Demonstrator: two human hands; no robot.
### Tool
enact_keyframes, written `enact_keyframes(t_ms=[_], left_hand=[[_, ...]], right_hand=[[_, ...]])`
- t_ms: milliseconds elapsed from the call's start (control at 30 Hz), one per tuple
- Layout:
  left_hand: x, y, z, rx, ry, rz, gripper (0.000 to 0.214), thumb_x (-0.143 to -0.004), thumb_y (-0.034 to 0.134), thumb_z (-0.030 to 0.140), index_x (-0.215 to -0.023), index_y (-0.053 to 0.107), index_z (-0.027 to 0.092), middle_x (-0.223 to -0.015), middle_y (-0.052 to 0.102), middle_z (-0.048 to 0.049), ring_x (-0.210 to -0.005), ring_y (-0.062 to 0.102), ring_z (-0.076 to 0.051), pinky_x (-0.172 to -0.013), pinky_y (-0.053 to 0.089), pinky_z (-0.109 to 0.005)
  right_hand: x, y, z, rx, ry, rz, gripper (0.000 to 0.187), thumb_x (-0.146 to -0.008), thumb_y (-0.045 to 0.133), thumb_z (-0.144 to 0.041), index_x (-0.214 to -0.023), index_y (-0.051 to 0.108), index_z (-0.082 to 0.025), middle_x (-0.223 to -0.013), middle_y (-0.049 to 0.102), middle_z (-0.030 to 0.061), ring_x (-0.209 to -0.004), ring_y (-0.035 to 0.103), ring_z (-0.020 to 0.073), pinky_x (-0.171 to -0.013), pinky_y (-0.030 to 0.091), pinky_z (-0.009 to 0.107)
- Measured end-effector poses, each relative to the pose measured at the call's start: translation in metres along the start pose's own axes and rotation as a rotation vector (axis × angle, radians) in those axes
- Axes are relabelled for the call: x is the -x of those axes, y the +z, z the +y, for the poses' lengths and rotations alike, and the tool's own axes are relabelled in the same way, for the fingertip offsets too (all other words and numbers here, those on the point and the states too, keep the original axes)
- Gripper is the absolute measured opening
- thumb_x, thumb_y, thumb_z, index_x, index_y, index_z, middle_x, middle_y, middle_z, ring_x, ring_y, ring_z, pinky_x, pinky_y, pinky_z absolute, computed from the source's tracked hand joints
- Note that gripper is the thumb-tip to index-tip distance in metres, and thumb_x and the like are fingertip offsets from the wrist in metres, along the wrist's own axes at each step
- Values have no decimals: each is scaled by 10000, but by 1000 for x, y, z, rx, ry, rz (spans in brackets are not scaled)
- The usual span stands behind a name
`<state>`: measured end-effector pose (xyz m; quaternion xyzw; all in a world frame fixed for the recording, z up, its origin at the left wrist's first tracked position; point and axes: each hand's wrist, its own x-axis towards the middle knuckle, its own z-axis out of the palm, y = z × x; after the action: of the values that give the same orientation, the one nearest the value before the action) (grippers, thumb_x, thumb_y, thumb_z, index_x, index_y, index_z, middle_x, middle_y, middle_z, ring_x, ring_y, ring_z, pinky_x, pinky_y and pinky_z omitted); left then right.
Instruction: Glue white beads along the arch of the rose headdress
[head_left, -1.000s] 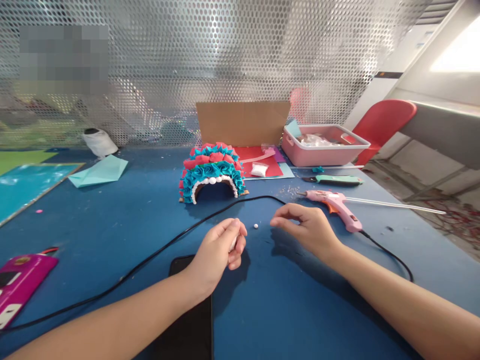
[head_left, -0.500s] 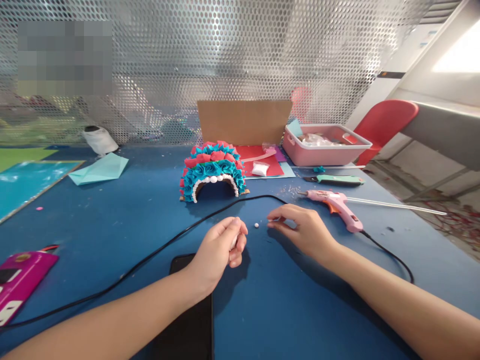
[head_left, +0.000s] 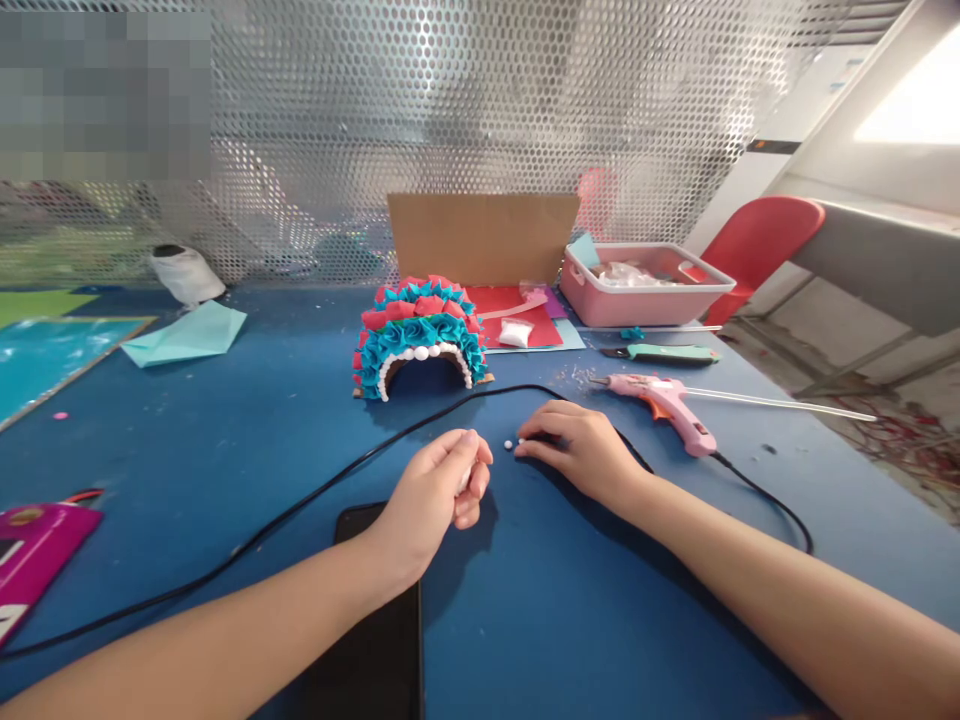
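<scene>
My left hand (head_left: 439,492) rests on the blue table (head_left: 225,430), fingers curled round something small and white that I cannot make out. My right hand (head_left: 577,447) lies low on the table with its fingertips pinched beside a tiny white bead (head_left: 508,444), touching or almost touching it. Behind both hands stands an arch-shaped paper craft (head_left: 418,338) covered in teal and red paper flowers, with a row of white beads along its inner edge. A black cable (head_left: 315,490) runs across the table between the craft and my hands.
A pink glue gun (head_left: 664,402) lies right of my right hand. Behind it are a green utility knife (head_left: 664,352), a pink tray (head_left: 645,285), red paper (head_left: 525,320) and cardboard (head_left: 484,238). A black phone (head_left: 371,620) lies under my left forearm, a magenta case (head_left: 34,550) at far left.
My right hand has slid left and lowered, its fingertips reaching the white bead. My left hand has stayed put, still curled.
</scene>
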<state>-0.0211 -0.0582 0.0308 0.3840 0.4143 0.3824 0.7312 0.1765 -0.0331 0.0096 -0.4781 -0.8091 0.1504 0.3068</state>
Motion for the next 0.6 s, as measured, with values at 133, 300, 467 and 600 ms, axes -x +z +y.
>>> enact_keyframes(t_ms=[133,300,467,600], left_hand=[[0,1,0,3,-7,-7,270,-886,469,353,-709,528,158,-498,419,65,-377,260,-17,-387,228,-162],[0,0,0,5,-10,-1,264,-883,471,348,-707,528,160,-498,417,64,-379,256,-20,-390,227,-167],[0,-1,-1,24,23,9,272,-869,498,388,-746,565,155,-544,445,46,-425,302,-34,-419,256,-178],[0,-2,-3,46,76,49,293,-858,507,423,-856,628,157,-688,530,-4,-533,401,-67,-469,325,-201]], right_hand=[[2,3,4,15,5,-12,78,-787,681,-249,-838,725,-210,-820,683,24,-755,630,138,-712,508,245],[4,3,7,46,-17,-30,139,-807,658,-268,-905,738,-212,-862,688,43,-795,643,154,-754,529,272],[6,0,6,40,-48,-28,169,-832,623,-286,-937,733,-212,-894,695,51,-822,651,161,-774,538,288],[6,-3,3,30,-38,-28,208,-880,528,-225,-941,726,-201,-902,694,58,-823,657,159,-769,539,293]])
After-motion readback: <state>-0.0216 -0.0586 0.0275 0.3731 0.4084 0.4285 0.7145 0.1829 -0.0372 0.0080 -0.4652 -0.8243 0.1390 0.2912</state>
